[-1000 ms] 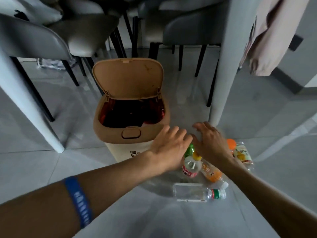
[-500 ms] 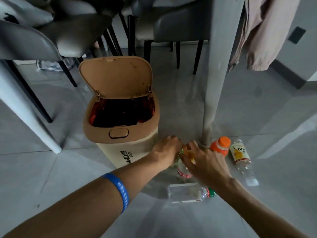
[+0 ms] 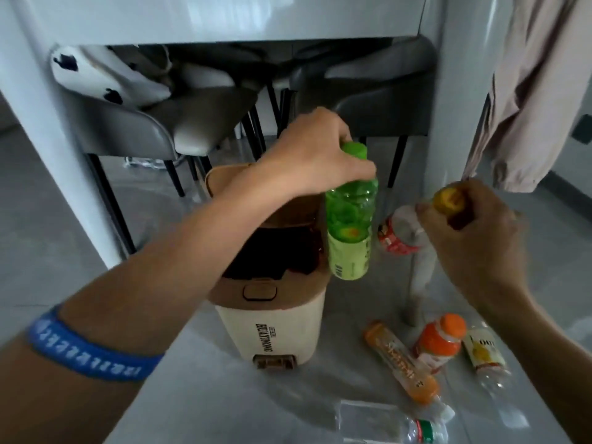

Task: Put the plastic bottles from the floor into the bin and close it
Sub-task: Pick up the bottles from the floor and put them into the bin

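My left hand (image 3: 315, 155) grips a green bottle (image 3: 350, 225) by its neck and holds it upright in the air at the right rim of the open tan bin (image 3: 272, 328). The bin's lid (image 3: 221, 181) stands raised behind my forearm. My right hand (image 3: 474, 238) holds a clear bottle with a red label and a yellow cap (image 3: 400, 232), lifted to the right of the green one. On the floor lie a slim orange bottle (image 3: 400, 363), a short orange-capped bottle (image 3: 439, 341), a yellow-labelled bottle (image 3: 483, 354) and a clear bottle (image 3: 384, 424).
A white table leg (image 3: 429, 219) stands just behind the floor bottles. Another white leg (image 3: 57, 155) rises at the left. Grey chairs (image 3: 166, 123) with black legs crowd the space behind the bin. A beige garment (image 3: 538, 91) hangs at the upper right.
Both hands were down among the floor bottles. They have risen, the left carrying the green bottle to the bin's rim and the right lifting the red-labelled bottle. The camera has moved up and closer.
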